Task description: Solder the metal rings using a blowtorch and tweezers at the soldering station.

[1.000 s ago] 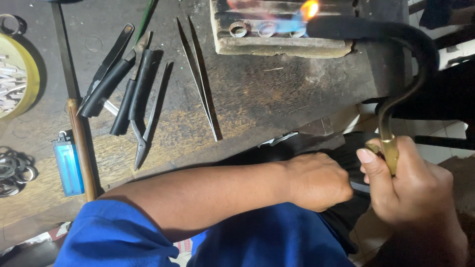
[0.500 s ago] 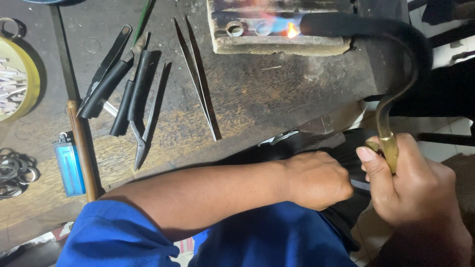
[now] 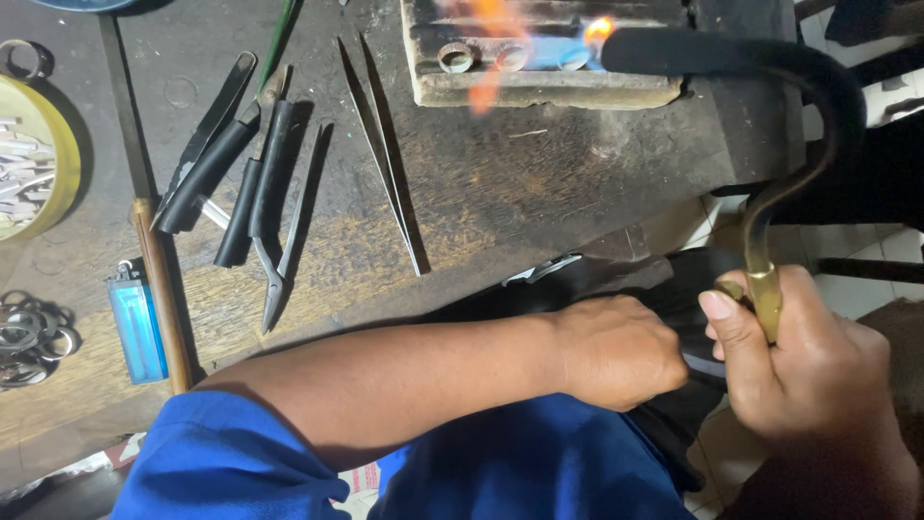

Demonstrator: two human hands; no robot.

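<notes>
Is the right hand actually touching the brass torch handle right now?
Touching. The head view shows the right hand wrapped around the brass torch handle, thumb pressed beside it, no gap visible.

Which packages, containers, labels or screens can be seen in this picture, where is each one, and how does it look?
Round tin: left edge of the bench, yellow rim, filled with pale metal strips.
Lighter: lower left, beside a wooden-handled tool, translucent blue box with a metal top.
Printed paper: bottom edge, under the blue sleeve, white with red marks, mostly hidden.
No screens or signs are visible.
</notes>
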